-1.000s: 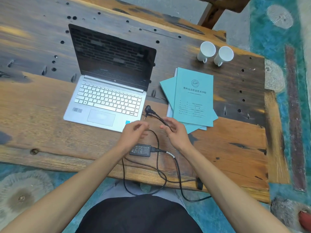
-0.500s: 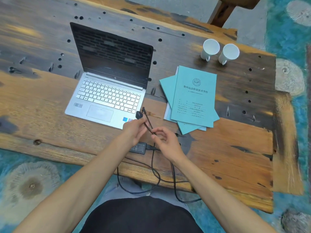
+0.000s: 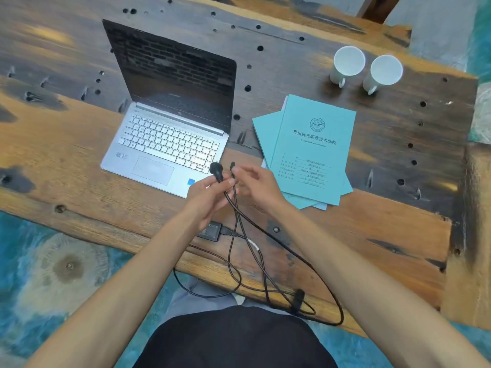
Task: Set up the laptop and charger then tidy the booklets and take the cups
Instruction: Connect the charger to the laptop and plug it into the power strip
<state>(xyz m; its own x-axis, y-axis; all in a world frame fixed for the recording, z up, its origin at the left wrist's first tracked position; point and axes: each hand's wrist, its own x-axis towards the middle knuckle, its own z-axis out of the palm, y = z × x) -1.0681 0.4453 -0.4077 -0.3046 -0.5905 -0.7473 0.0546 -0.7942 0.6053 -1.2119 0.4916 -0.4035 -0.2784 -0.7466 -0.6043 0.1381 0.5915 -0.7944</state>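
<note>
An open silver laptop with a dark screen sits on the wooden table. My left hand grips the black charger cable just below its wall plug, held over the laptop's front right corner. My right hand pinches the cable's small connector end beside it. The charger brick lies on the table under my left wrist, and cable loops hang over the table's front edge. Teal booklets lie fanned to the right of the laptop. Two white cups stand behind them.
The table's front edge runs just before my lap, where a cable clip hangs. A wooden post stands behind the table at the top right. Blue patterned floor shows to the left and right.
Both hands have lifted the cable ends up and left toward the laptop's front right corner. The plug went from lying on the table into my left hand.
</note>
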